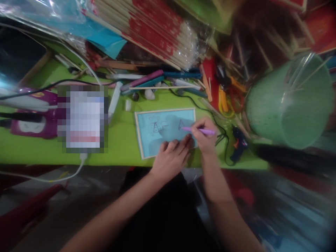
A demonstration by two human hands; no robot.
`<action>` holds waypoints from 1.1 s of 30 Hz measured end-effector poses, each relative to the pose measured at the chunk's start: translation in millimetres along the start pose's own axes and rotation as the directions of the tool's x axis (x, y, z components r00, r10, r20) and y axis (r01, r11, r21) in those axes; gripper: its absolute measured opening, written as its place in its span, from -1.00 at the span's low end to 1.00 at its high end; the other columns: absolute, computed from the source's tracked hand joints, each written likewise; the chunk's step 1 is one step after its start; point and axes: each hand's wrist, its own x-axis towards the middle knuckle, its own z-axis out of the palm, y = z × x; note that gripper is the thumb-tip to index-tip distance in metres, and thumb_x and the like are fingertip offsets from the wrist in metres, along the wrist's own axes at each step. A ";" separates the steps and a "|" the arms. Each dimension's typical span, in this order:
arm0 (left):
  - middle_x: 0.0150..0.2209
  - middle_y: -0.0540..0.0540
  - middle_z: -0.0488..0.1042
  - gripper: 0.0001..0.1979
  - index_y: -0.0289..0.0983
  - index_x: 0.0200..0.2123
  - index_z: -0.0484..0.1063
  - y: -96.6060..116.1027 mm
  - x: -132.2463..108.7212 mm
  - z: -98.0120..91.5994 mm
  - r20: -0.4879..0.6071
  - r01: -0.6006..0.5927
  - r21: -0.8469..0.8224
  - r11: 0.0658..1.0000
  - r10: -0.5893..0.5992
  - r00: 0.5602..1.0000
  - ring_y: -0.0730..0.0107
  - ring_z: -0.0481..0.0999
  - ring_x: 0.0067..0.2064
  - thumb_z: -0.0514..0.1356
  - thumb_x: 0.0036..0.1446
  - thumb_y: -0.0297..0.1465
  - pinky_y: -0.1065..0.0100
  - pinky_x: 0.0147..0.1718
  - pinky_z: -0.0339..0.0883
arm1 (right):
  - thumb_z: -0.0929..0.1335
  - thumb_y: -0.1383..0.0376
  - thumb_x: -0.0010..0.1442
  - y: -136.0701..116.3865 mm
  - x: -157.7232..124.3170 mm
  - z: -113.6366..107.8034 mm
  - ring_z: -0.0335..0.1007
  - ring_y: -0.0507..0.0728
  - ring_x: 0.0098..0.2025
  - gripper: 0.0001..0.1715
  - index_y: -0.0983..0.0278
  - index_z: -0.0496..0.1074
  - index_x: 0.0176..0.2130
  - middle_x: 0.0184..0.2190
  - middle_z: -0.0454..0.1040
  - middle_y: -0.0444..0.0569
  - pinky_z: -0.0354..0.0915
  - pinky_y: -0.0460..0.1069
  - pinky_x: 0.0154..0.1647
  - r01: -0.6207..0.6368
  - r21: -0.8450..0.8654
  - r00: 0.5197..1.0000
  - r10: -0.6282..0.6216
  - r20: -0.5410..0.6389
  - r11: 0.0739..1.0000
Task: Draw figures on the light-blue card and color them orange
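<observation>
A light blue board (168,119) edged with thin pale sticks lies on the green table. A small drawing (156,127) with a letter A shape and dots is on its left part, and a second A-like mark (181,124) shows on the right part. My right hand (204,134) grips a purple pen (201,131), its tip on or just over the board beside that mark. My left hand (173,155) lies flat across the board's lower edge, fingers stretched out towards the right hand.
On the right stand a green bucket (296,101) and a dark glue gun (237,143) with its cord. Yellow-handled scissors (224,101), several pens (147,78) and bundled sticks (154,28) line the back. A purple power strip (36,129) and a blurred-out phone-like device (84,119) lie left.
</observation>
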 end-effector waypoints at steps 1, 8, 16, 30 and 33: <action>0.40 -0.02 0.40 -0.56 -0.15 0.36 0.39 -0.1 0.1 0.0 -0.004 0.000 0.001 1.000 0.000 1.000 0.16 0.40 0.06 0.03 0.51 -0.28 0.11 -0.09 0.34 | 0.44 0.26 0.15 0.5 0.0 0.0 0.26 0.04 -0.48 -0.84 0.16 0.41 -0.43 -0.56 0.36 -0.23 0.20 -0.01 -0.47 0.004 0.002 1.000 -0.004 -0.002 1.000; 0.40 -0.05 0.40 -0.55 -0.16 0.38 0.37 -0.4 0.0 0.2 -0.016 -0.005 0.019 1.000 0.006 1.000 0.15 0.40 0.04 0.05 0.51 -0.27 0.11 -0.10 0.33 | 0.44 0.29 0.14 2.0 -0.1 -0.5 0.27 0.03 -0.48 -0.85 0.16 0.40 -0.43 -0.56 0.37 -0.24 0.20 -0.01 -0.46 0.004 0.033 1.000 -0.003 -0.015 0.999; 0.43 -0.03 0.35 -0.54 -0.16 0.38 0.36 -0.8 0.6 -0.8 0.000 -0.004 -0.002 1.000 0.004 1.000 0.15 0.39 0.05 0.07 0.50 -0.26 0.09 -0.09 0.33 | 0.42 0.27 0.15 1.6 0.4 -0.5 0.37 0.07 -0.44 -0.87 0.16 0.40 -0.42 -0.52 0.42 -0.22 0.32 0.01 -0.41 -0.007 0.013 0.998 0.008 -0.070 1.000; 0.46 0.03 0.29 -0.54 -0.15 0.38 0.36 -1.1 0.0 0.3 0.002 -0.004 -0.011 1.000 0.004 1.000 0.14 0.40 0.06 0.06 0.51 -0.28 0.10 -0.08 0.32 | 0.44 0.30 0.16 2.2 0.2 -0.1 0.37 0.03 -0.45 -0.89 0.17 0.43 -0.40 -0.52 0.42 -0.25 0.34 -0.03 -0.40 0.008 0.072 0.993 0.001 -0.117 0.997; 0.46 0.03 0.30 -0.55 -0.15 0.38 0.37 -1.0 0.4 -0.2 0.002 -0.005 -0.003 1.000 0.005 1.000 0.15 0.41 0.05 0.03 0.52 -0.27 0.10 -0.09 0.32 | 0.44 0.28 0.16 1.8 -0.3 -0.3 0.39 0.04 -0.44 -0.89 0.17 0.45 -0.40 -0.51 0.45 -0.24 0.33 -0.02 -0.41 0.000 0.097 0.993 0.011 -0.115 0.995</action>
